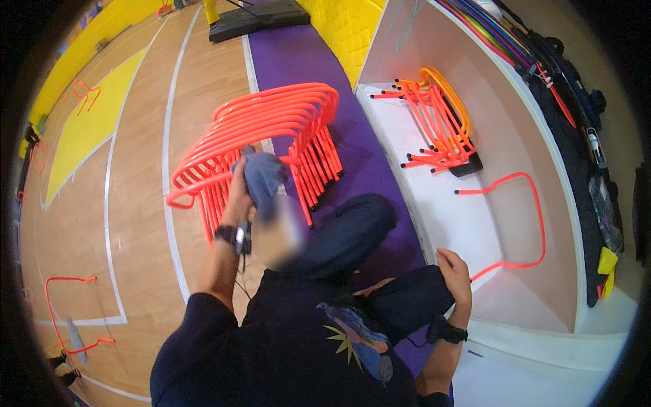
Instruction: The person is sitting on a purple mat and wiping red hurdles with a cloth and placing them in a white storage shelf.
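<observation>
My left hand point(240, 191) grips a grey-blue cloth point(263, 175) in front of a nested row of orange-red agility hurdles point(274, 109). The cloth is bunched and lies against or close to the nearest hurdle bar; contact cannot be made out. The row stands on black-tipped feet, across the wood floor and a purple strip. My right hand point(454, 277) rests at my bent right knee with nothing in it, beside a white open cabinet point(432, 219). A blurred patch covers the area below the cloth.
Inside the cabinet lie several jumbled hurdles point(437, 122), and a single hurdle point(543, 224) leans nearer me. Poles point(488, 30) and bags sit along its top. Another hurdle point(48, 310) stands at left on the court floor point(142, 213). A black padded base point(259, 23) is ahead.
</observation>
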`<state>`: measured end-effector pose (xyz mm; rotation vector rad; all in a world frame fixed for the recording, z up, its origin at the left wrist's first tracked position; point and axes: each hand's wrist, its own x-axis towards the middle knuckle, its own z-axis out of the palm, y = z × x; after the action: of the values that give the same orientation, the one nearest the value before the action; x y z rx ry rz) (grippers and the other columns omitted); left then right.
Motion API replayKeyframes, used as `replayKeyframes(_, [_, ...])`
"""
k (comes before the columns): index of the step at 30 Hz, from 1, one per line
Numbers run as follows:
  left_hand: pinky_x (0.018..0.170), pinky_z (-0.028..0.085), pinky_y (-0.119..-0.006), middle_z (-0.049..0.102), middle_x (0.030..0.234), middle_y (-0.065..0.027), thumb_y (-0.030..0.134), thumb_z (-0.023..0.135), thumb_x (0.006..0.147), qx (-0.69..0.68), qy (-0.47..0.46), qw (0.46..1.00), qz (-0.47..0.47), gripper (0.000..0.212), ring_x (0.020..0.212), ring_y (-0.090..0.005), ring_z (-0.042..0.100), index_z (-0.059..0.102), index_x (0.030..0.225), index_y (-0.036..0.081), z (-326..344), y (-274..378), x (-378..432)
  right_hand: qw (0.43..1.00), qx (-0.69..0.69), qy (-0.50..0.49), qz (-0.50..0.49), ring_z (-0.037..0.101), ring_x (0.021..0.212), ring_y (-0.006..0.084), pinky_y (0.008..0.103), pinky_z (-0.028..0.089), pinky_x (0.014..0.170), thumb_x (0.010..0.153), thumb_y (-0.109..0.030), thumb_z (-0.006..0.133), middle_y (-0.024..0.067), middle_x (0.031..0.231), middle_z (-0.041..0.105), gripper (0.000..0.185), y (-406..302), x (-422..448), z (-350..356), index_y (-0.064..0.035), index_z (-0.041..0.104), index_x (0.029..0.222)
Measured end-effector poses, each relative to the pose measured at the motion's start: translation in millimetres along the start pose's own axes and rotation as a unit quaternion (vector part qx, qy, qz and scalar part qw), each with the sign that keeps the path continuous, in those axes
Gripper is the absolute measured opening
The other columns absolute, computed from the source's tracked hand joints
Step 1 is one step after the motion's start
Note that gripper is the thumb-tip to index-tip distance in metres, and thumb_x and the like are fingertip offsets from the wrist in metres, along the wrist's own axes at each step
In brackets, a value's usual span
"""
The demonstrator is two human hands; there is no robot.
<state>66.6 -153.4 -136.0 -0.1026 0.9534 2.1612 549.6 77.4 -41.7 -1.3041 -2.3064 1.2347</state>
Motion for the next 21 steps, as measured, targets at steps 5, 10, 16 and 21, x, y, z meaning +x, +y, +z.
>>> replayKeyframes(5, [0.084,0.052,-0.04,0.06,0.107,-0.0156,0.028,0.052,0.093,0.038,0.026,0.998,0.05,0.038,0.095,-0.0273,0.062,0.048,0.119,0.001,44.9,-26.9,-105.3,0.99,0.065,-0.015,-0.123,0.058,0.104,0.0182,0.0276,0.044,0.09,0.092,-0.01,0.054,0.013,0.113,0.061,0.03,-63.5,41.3,59.9,0.0033,0.055,0.118])
replayKeyframes(10, [0.076,0.053,-0.033,0.062,0.1,-0.0115,0.017,0.058,0.089,0.083,-0.002,0.99,0.114,0.027,0.086,-0.02,0.063,0.054,0.111,0.001,82.3,-35.5,-133.9,0.965,0.03,-0.01,-0.259,0.053,0.114,0.0245,0.032,0.04,0.097,0.094,-0.016,0.048,0.018,0.123,0.054,0.036,-140.0,65.0,117.0,0.0014,0.05,0.126])
replayKeyframes(16, [0.08,0.048,-0.027,0.059,0.098,-0.0035,0.003,0.067,0.08,0.201,-0.131,0.962,0.131,0.027,0.091,-0.0128,0.057,0.053,0.104,0.004,132.9,-66.9,-174.6,0.94,0.104,-0.093,-0.312,0.062,0.094,0.0254,0.0324,0.046,0.083,0.096,-0.029,0.046,0.0131,0.099,0.066,0.035,-178.1,72.6,123.2,0.0014,0.062,0.103])
replayKeyframes(21, [0.089,0.044,-0.029,0.055,0.105,-0.0056,0.001,0.07,0.077,0.347,-0.306,0.848,0.26,0.035,0.1,-0.0151,0.054,0.053,0.107,0.003,148.2,-90.1,-164.0,0.94,0.076,-0.036,-0.33,0.062,0.065,0.025,0.0338,0.046,0.059,0.092,-0.043,0.047,0.0135,0.066,0.061,0.047,-138.9,70.9,93.7,-0.0023,0.065,0.079])
